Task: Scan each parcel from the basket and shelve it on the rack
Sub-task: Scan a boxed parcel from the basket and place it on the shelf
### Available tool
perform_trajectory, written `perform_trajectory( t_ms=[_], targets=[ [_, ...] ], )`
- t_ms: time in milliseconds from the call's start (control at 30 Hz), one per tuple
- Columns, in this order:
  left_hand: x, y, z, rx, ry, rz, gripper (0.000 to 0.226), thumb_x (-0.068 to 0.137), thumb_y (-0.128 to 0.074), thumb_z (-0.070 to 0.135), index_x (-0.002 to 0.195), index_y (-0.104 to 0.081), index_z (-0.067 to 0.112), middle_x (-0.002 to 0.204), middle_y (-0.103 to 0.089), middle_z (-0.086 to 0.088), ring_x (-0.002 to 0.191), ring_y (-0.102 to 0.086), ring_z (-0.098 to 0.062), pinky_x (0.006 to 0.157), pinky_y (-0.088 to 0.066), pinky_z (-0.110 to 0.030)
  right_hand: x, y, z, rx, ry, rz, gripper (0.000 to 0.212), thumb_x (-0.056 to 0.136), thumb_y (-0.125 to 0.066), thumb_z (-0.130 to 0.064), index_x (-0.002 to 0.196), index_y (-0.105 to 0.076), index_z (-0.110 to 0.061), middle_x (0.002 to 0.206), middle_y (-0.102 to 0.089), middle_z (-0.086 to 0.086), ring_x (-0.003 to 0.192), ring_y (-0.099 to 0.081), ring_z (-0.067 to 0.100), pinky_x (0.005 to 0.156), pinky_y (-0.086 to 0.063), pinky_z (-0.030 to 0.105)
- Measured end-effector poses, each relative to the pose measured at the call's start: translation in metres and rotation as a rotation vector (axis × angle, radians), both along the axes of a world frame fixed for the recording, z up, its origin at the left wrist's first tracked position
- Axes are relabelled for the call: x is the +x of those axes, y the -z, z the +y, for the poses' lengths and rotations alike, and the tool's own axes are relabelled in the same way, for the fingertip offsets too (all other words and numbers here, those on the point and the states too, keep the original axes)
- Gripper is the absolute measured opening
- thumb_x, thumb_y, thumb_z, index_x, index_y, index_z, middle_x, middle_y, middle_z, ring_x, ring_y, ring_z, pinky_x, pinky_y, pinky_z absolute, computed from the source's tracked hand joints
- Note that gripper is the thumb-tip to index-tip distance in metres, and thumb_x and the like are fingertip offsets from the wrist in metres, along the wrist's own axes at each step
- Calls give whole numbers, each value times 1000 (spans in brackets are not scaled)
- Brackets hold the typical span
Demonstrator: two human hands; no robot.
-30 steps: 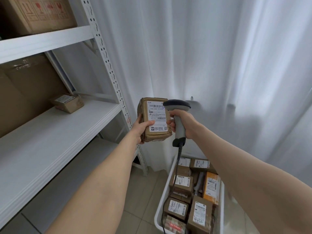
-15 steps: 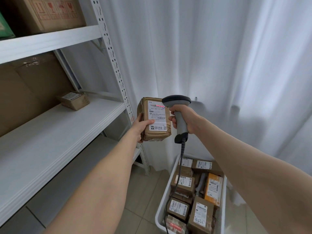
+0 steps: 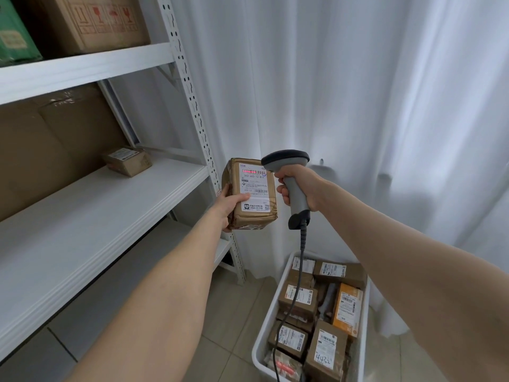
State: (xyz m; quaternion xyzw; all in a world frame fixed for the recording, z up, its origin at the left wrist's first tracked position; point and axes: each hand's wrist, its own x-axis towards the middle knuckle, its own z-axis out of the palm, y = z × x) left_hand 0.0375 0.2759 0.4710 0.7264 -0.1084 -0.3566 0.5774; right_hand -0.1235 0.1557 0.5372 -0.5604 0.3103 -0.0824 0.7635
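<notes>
Parcel [image 3: 252, 194] upright in the air just right of the front post of the rack [image 3: 194, 106], left hand [image 3: 228, 208] gripping its left edge, red scan line on label; farther right of rack, right hand [image 3: 312, 188] fingers curled round scanner [image 3: 285, 161] handle, basket [image 3: 271, 307] below.

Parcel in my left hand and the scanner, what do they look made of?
Parcel: brown cardboard under glossy tape, judging by wrinkled shiny bands, with a white paper label. Scanner: likely matte grey plastic with a black head rim and base.
</notes>
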Motion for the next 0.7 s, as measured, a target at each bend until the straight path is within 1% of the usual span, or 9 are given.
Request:
perform_trajectory(
  t_ms=[100,167,233,333,400,433,500,567,700],
  targets=[
    [-1,-1,6,-7,-14,3,60,84,-71,19,137,-47,32,111,-69,-8,97,-66,-31,91,-50,-55,1,-2,6,-2,-17,-1,14,90,-57,-14,78,-51,-11,58,-55,5,43,-48,12,46,-47,20],
    [-3,-4,11,-17,-28,10,56,86,-70,18,136,-48,30,114,-68,-8,92,-66,-28,79,-55,-47,3,-3,10,-4,-23,-6,15,90,-56,-14,77,-50,-11,58,-54,5,43,-48,12,46,-46,20],
    [-5,-6,16,-13,-37,9,54,88,-68,18,136,-48,30,120,-65,-9,85,-65,-23,62,-50,-36,4,-5,13,-7,-36,-7,15,90,-56,-14,77,-50,-11,58,-54,5,44,-48,13,47,-46,20],
    [-5,-7,26,3,-50,-3,53,88,-66,19,137,-48,29,121,-65,-9,81,-63,-21,57,-45,-33,6,-8,18,-15,-67,-3,14,90,-57,-15,77,-51,-11,58,-54,5,45,-47,13,47,-46,20],
    [-3,-6,32,11,-70,1,52,88,-67,20,135,-49,30,118,-66,-8,84,-64,-22,61,-46,-33,7,-9,21,-20,-86,-3,14,90,-56,-15,77,-51,-11,58,-54,5,45,-47,13,46,-46,20],
    [-1,-6,35,18,-82,6,52,87,-68,22,134,-50,31,116,-67,-7,87,-64,-24,66,-47,-36,8,-10,23,-21,-94,-2,14,90,-57,-15,78,-51,-10,59,-54,5,45,-47,13,46,-46,20],
    [0,-5,41,38,-105,15,52,85,-70,27,132,-50,35,114,-67,-5,96,-63,-28,81,-48,-46,9,-11,26,-23,-102,1,12,89,-57,-15,79,-52,-10,59,-55,6,45,-48,13,46,-47,20],
    [1,-4,46,55,-119,14,52,84,-70,29,131,-50,36,113,-67,-5,101,-61,-30,94,-43,-55,11,-12,30,-26,-110,6,12,89,-57,-15,80,-52,-10,58,-56,5,45,-49,12,47,-47,20],
    [2,-3,55,59,-138,17,53,83,-71,30,131,-51,36,112,-67,-4,103,-60,-31,98,-39,-59,14,-13,36,-34,-135,4,12,89,-57,-15,80,-52,-10,58,-56,5,45,-49,12,48,-47,20]
  ],
)
